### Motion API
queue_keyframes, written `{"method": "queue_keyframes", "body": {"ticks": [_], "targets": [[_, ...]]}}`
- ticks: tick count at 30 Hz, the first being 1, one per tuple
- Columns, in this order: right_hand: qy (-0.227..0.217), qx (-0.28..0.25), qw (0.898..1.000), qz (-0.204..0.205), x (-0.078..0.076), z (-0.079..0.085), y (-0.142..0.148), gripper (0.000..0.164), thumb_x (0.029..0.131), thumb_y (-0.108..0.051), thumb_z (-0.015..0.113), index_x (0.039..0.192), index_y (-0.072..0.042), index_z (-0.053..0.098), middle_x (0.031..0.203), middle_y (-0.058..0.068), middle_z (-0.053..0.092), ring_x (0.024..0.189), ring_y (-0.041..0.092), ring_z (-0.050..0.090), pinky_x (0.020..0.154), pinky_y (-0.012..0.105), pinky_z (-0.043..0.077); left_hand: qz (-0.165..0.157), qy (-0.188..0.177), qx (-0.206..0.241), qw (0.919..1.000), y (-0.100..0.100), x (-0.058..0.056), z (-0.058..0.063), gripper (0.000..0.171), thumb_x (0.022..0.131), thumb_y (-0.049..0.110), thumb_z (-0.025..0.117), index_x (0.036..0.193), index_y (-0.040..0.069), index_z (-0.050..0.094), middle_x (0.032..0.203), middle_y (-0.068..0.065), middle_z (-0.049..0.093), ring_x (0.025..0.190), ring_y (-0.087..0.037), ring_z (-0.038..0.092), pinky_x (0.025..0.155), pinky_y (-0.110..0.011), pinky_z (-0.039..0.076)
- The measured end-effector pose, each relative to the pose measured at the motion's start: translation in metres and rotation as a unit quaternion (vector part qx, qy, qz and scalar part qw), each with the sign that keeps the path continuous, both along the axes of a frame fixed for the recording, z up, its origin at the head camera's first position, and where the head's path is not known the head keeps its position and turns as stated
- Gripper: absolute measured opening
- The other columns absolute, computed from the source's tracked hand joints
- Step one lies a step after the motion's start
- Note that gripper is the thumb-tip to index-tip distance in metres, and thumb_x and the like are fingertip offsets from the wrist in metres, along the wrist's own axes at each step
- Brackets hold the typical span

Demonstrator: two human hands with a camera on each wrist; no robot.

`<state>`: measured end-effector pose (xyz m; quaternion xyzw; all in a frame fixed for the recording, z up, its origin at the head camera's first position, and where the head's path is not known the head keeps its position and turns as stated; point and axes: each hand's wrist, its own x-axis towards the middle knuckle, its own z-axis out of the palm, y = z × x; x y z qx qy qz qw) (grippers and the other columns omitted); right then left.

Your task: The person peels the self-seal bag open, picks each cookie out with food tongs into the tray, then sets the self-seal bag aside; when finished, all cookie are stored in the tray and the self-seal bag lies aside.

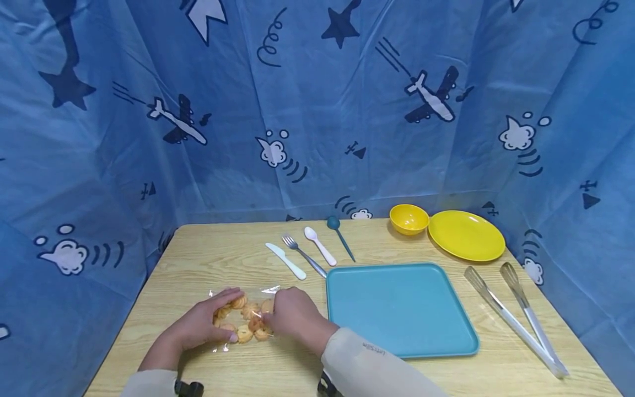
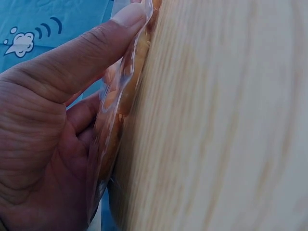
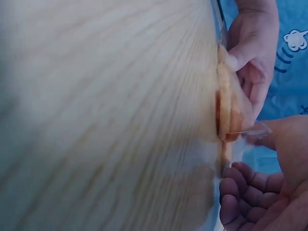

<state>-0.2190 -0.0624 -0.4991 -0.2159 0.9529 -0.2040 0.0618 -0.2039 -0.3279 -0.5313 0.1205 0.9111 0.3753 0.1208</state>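
A clear plastic bag of round, ridged golden cookies (image 1: 250, 311) lies flat on the table in front of me. My left hand (image 1: 205, 318) grips the bag's left side, its thumb along the near edge and its fingers over the far edge. In the left wrist view, the thumb presses the film against the cookies (image 2: 129, 91). At the bag's right end is my right hand (image 1: 296, 314), fingers curled. The right wrist view shows its thumb against the plastic (image 3: 248, 131) and its fingers bent beside the bag; the exact pinch point is hidden.
A teal tray (image 1: 397, 309) sits right of the bag. Behind lie a white knife (image 1: 286, 261), a fork (image 1: 304, 255), a white spoon (image 1: 319, 246) and a dark teal spoon (image 1: 341, 238). Farther right are a yellow bowl (image 1: 409, 219), a yellow plate (image 1: 466, 235) and metal tongs (image 1: 516, 325).
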Motion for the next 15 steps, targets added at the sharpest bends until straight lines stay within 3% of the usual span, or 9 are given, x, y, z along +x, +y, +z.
{"method": "queue_keyframes", "body": {"ticks": [7, 15], "targets": [[0.022, 0.019, 0.999, -0.019, -0.002, 0.001, 0.001, 0.039, 0.093, -0.027, 0.063, 0.057, -0.017, 0.054, 0.056, -0.001, 0.053, 0.049, 0.016, 0.047, 0.042, 0.031, 0.038, -0.004, 0.006, 0.008, 0.9999, 0.0, 0.002, 0.002, 0.099, 0.068, 0.046, 0.092, 0.153, 0.025, 0.047, 0.166, -0.01, 0.034, 0.154, -0.044, 0.023, 0.12, -0.07, 0.022], [-0.011, 0.0, 0.998, -0.058, -0.003, 0.002, 0.02, 0.04, 0.092, -0.024, 0.062, 0.054, -0.018, 0.049, 0.052, -0.001, 0.048, 0.046, 0.017, 0.045, 0.04, 0.032, 0.036, -0.004, 0.005, 0.003, 1.0, 0.001, 0.001, 0.002, 0.099, 0.069, 0.047, 0.091, 0.154, 0.025, 0.046, 0.166, -0.01, 0.033, 0.154, -0.044, 0.021, 0.119, -0.072, 0.023]]}}
